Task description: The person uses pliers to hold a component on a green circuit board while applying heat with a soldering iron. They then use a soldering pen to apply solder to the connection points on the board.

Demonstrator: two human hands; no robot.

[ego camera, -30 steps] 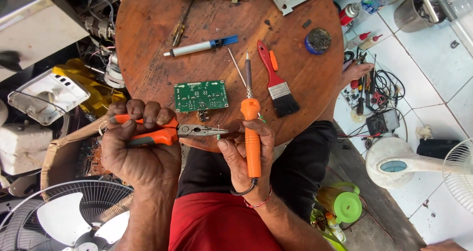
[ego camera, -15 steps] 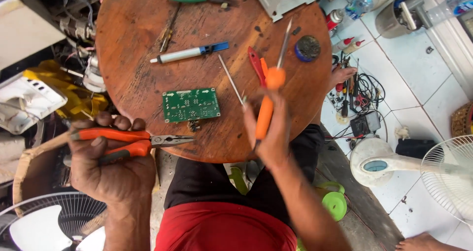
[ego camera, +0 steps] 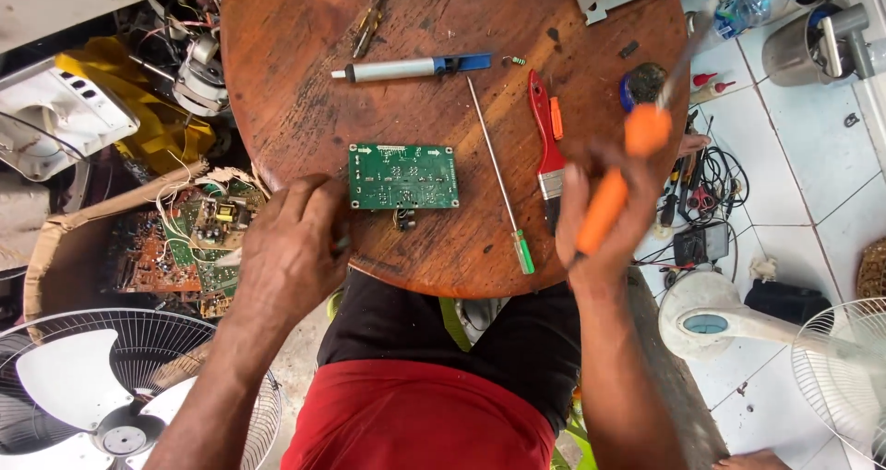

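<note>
At right of centre, the right hand (ego camera: 591, 226) had its fingers wrapped around an orange-handled soldering iron (ego camera: 620, 170), long axis slanting toward the upper right. The left hand (ego camera: 291, 249), fingers curled at the round wooden tabletop's (ego camera: 295, 83) lower-left edge, sat beside a green circuit board (ego camera: 403, 176); its grip couldn't be told.

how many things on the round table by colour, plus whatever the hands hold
Green: 2, the circuit board and the green-handled screwdriver
Red: 1, the paintbrush
Blue and grey: 1, the desoldering pump
Orange: 1, the soldering iron in the right hand
Left hand: contents hidden
Total: 5
</note>
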